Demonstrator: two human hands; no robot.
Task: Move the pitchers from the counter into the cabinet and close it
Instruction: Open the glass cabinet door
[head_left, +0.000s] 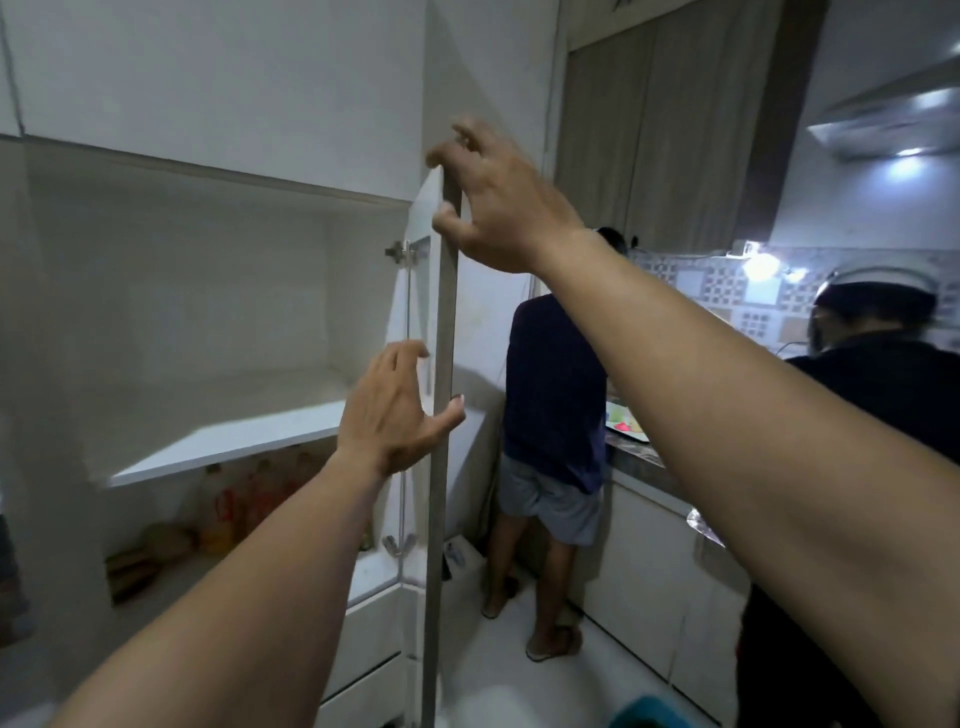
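A tall white cabinet (218, 291) stands open on the left. Its door (441, 499) is swung out and I see it edge-on. My left hand (395, 410) grips the door's edge at mid height, thumb on the outer side. My right hand (493, 202) holds the door's top corner, fingers curled over it. The upper shelf (234, 441) looks bare. No pitcher is in view.
Bottles and packets (228, 514) sit on the lower shelf. A person in a dark shirt (556, 405) stands at the counter (639, 462) straight ahead. Another person (883, 395) stands at the right. White drawers (363, 654) lie below the cabinet.
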